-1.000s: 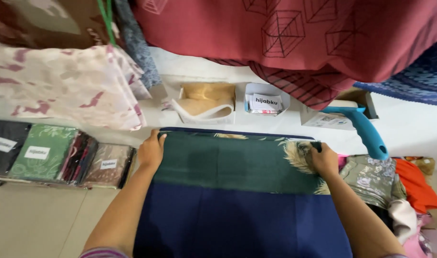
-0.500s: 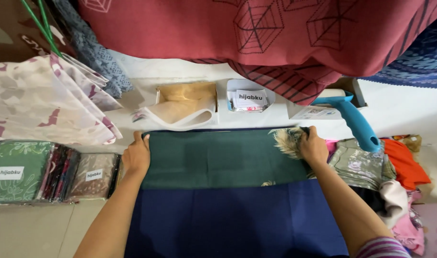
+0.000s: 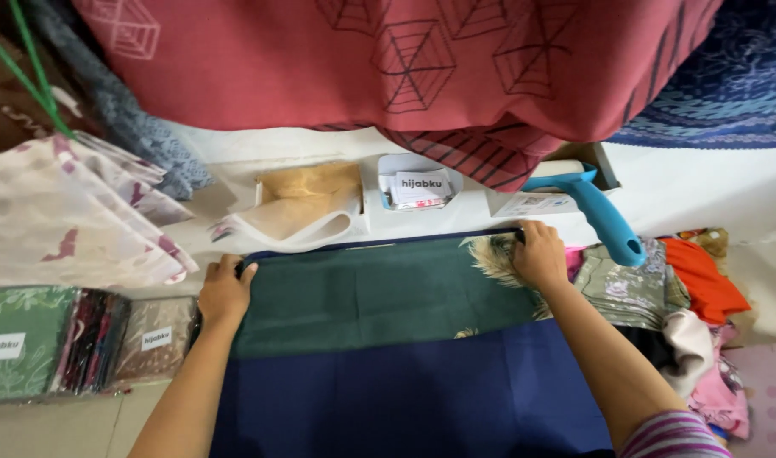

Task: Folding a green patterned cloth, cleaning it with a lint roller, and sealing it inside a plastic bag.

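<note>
Two hands pin one green cloth point(image 3: 379, 293) flat at its far corners. Left hand point(image 3: 224, 293) lies on the left corner, fingers curled over the edge, gripping it. Right hand point(image 3: 539, 254) lies on the right corner, fingers closed over the edge beside a pale feathery print point(image 3: 492, 254). Green cloth is spread across the far half of a navy cloth point(image 3: 405, 394); a thin navy strip shows past its far edge.

Versus 0.5 s ago: hands hold the same corners, cloth lies the same, and the feathery print now lies flatter under the right hand. View has tilted slightly; the packets at left sit lower in frame.

Hidden or unclear: fingertips of both hands are tucked over the cloth edge, not visible. Near edge of the navy cloth is cut off by the frame. Whatever lies beneath the navy cloth cannot be made out.

Surroundings: beyond the cloth, on a white surface point(image 3: 727, 187), a tan pouch point(image 3: 307, 203) with a white strap, a small tray of cards point(image 3: 417, 182), and a blue-handled roller point(image 3: 595, 212). A red patterned fabric point(image 3: 405, 59) hangs over the top of the view. Left: folded pale floral fabric point(image 3: 66, 212) and wrapped packets point(image 3: 74, 339) with labels. Right: a heap of clothes point(image 3: 676, 288), orange, grey-green and pink.
</note>
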